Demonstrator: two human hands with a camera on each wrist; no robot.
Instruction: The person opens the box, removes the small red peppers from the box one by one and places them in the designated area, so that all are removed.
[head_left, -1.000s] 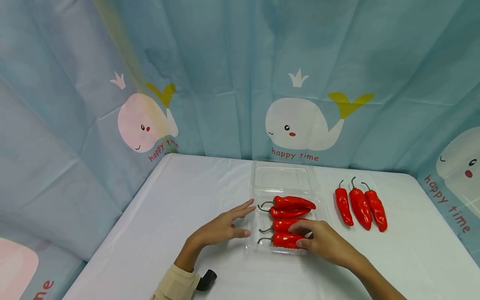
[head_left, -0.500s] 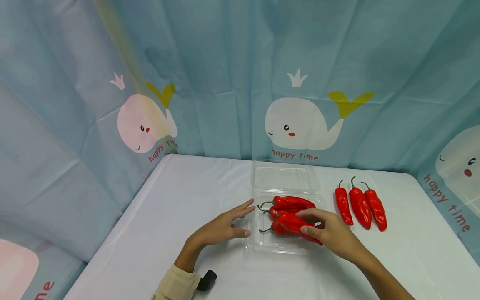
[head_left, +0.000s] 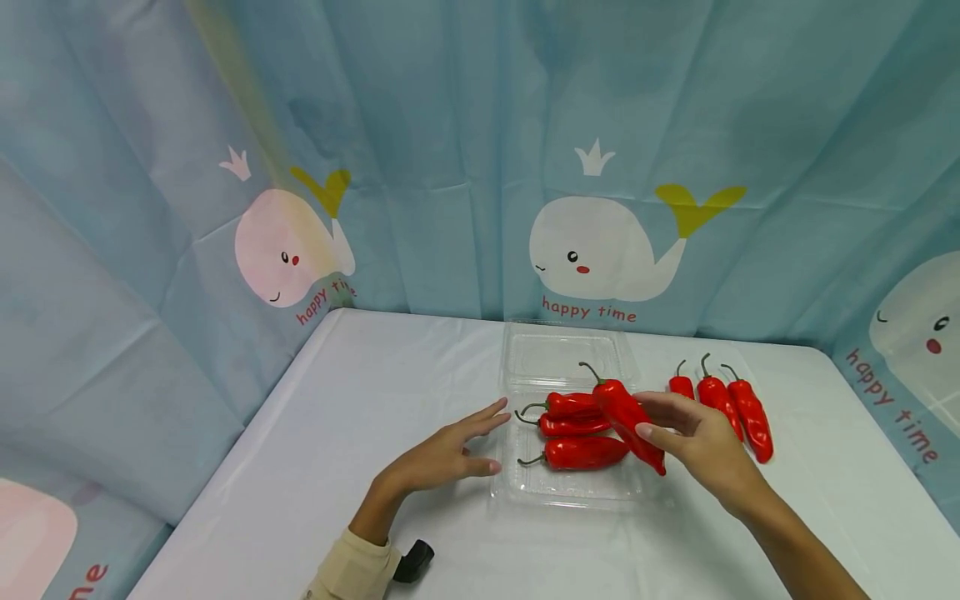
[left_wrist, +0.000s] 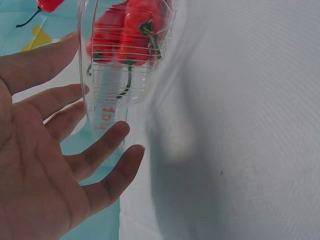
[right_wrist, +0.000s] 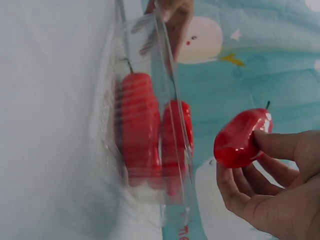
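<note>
A red chili pepper [head_left: 624, 417] with a green stem is pinched between the thumb and fingers of my right hand [head_left: 701, 446], raised over the right part of a clear plastic clamshell box [head_left: 555, 493]. In the right wrist view the held pepper [right_wrist: 242, 140] is apart from the box wall. Inside the box lie 3 more red peppers [head_left: 581, 454], stems to the left. My left hand [head_left: 438, 454] has its fingers spread at the box's left side, and in the left wrist view its fingertips [left_wrist: 120, 129] are right by the rim, holding nothing.
The box's transparent lid [head_left: 562, 354] lies folded back behind it. To the right, 3 red peppers [head_left: 752, 417] lie side by side on the white tablecloth [head_left: 405, 367], partly behind the right hand. A blue curtain with whales [head_left: 420, 208] surrounds the table's back and sides.
My right hand has lifted the nearest pepper out of its row in the box and carried it up and to the right, turning its stem away. The left hand has stayed put.
</note>
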